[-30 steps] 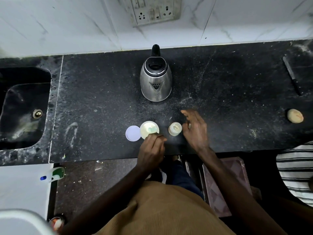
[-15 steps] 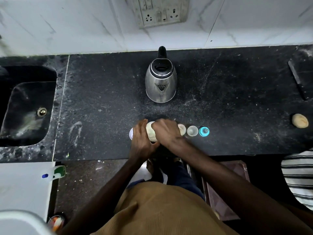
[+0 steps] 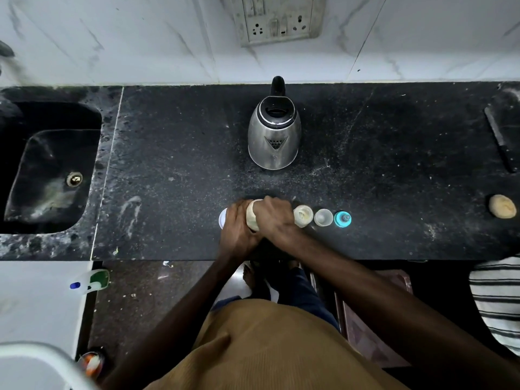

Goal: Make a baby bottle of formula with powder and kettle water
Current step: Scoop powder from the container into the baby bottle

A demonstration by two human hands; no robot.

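Home kitchen: stone counter, sink, kettle.

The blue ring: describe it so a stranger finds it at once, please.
Before the steel kettle, near the edge of the counter, lies a row of small parts. The blue ring is rightmost, beside a clear cap; only it is blue.

**No legible text in view**

No word, brand or number can be read. The plastic bottle on the floor carries a green label, but its print is too small and blurred to make out. The steel kettle on the tabletop, the wall socket plate and the cream tub gripped by the left hand and right hand show no lettering that can be made out.
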